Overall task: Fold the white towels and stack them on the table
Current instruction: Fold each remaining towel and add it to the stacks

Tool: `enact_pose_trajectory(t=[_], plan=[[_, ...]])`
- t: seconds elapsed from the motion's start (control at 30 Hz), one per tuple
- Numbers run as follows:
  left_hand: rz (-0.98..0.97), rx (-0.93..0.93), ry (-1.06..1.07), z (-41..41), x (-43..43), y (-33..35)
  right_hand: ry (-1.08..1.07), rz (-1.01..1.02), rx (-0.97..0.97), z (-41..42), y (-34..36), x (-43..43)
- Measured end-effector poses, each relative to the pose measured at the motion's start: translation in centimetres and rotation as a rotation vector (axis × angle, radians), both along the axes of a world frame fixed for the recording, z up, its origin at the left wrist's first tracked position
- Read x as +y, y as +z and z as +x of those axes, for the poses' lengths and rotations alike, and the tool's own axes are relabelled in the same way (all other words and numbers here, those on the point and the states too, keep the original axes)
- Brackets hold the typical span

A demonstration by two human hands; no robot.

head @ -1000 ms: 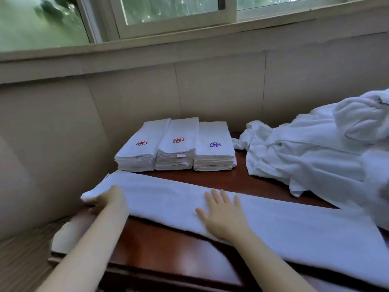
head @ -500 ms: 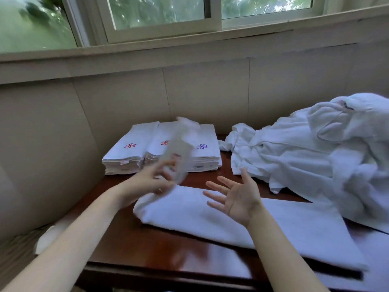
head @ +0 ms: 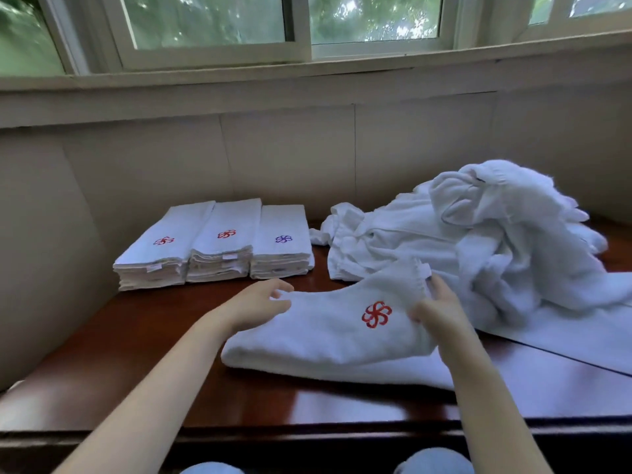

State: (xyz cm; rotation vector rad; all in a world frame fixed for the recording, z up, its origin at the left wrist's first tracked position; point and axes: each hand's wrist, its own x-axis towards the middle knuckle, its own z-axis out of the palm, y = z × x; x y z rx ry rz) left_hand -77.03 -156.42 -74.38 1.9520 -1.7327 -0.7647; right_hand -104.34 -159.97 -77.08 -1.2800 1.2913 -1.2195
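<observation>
Now both hands on towel

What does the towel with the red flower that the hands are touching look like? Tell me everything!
The towel is white, fluffy terry cloth, folded over into a thick, long bundle with a red pinwheel flower stitched on top. It lies on the dark wooden table, its right part running on flat beneath. The left hand rests on its left end; the right hand grips the raised corner, which has a small tag.
</observation>
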Motion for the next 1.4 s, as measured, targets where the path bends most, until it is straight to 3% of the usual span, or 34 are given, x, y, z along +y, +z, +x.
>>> enact_pose_trajectory(t=[0.1, 0.2, 0.33, 0.43, 0.57, 0.67, 0.83, 1.07, 1.27, 1.4], plan=[[0.116, -0.253, 0.034, -2.2, -2.1, -2.3, -0.067, 0.15, 0.191, -3.3, -1.4, 0.3], [0.204, -0.46, 0.052, -4.1, -3.4, -3.9, -0.042, 0.304, 0.09, -5.3, -2.8, 0.3], [0.079, -0.489, 0.085, -5.6, -3.8, -5.4, -0.018, 0.297, -0.09, -6.6, -3.1, -0.4], [-0.079, -0.576, 0.111, -5.1, -3.8, -6.1, -0.14, 0.258, -0.2, -7.5, -4.0, -0.8], [-0.077, -0.602, 0.181, -3.7, -3.8, -6.6, -0.259, 0.174, 0.006, -8.6, -4.9, -0.8], [0.007, -0.504, 0.171, -2.9, -3.8, -6.7, -0.209, 0.202, 0.237, -9.2, -4.4, -0.7], [0.039, -0.458, 0.083, -2.5, -3.4, -7.3, -0.067, 0.223, 0.419, -9.2, -2.8, -1.2], [0.023, -0.391, 0.079, -1.9, -3.0, -7.1, -0.159, 0.292, 0.354, -8.7, -2.2, -0.7], [0.106, 0.078, 0.308, -0.5, -3.7, -5.8, -0.081, 0.356, 0.51, -9.1, -2.0, -0.7], [0.228, 0.376, 0.277, 0.4, -3.3, -5.3, -0.103, 0.292, 0.647, -8.4, -2.4, -0.9]])
